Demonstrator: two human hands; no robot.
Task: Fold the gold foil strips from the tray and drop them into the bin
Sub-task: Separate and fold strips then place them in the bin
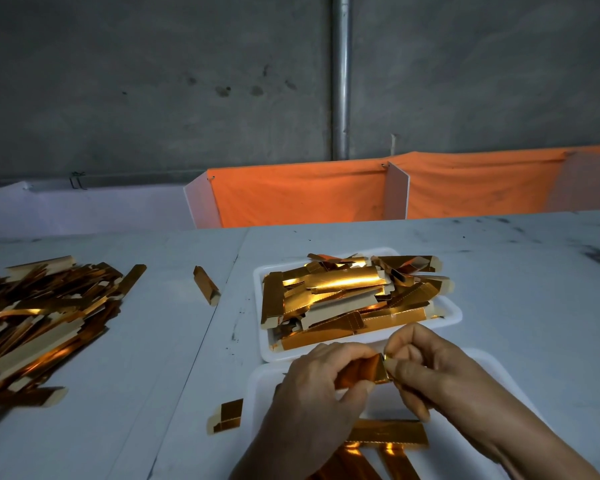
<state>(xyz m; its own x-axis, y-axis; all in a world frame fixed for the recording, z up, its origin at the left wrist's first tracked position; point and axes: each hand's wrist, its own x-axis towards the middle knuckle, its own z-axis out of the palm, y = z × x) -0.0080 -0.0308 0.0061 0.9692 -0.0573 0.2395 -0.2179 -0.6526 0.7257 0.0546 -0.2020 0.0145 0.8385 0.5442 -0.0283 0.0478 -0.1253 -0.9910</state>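
Gold foil strip (364,370) is held between both hands, above the near white tray (471,362). Our left hand (312,386) grips its left portion with fingers curled over the top and thumb beneath. Our right hand (420,368) pinches its right end between thumb and forefinger. Both hands are therefore closed on the same strip.

The strip's long axis runs left to right, from the left hand across to the right hand. The exposed section lies just left of the right fingertips, so we judge the right hand to be the one working the fold at that end, while the left hand steadies the body.

Supply: the far white tray (447,311), directly beyond both hands, holds a heap of strips (347,296), too many and too overlapped to count. The right hand is nearer to it.

Beneath the wrists, at least 3 further strips (385,433) lie in the near tray.

Left of the left hand, 2 single pieces lie on the table (499,271): 1 short piece (227,415) just beside that hand and 1 piece (207,285) further off. Well to the left is 1 large pile (42,327), uncounted.

We cannot identify a bin with certainty; 2 orange cloth compartments (298,199) stand beyond the table's far edge.
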